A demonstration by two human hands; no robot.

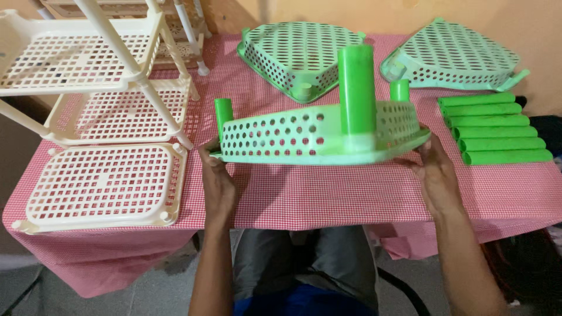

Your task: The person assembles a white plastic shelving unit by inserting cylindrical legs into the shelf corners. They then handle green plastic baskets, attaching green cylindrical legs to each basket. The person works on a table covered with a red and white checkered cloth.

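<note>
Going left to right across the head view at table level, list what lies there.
Cream three-tier rack lying on its side → left hand → green perforated shelf with three green posts standing in it, held at both ends → right hand → row of loose green tubes on the checked tablecloth.

held tray (pixel 293 137) centre of table (pixel 328 199), rack (pixel 99 117) left, tubes (pixel 497 129) right, two trays (pixel 298 52) behind

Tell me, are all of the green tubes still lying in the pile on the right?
No: three green tubes stand upright in the green tray held by both hands, while five loose tubes lie at the right.
</note>
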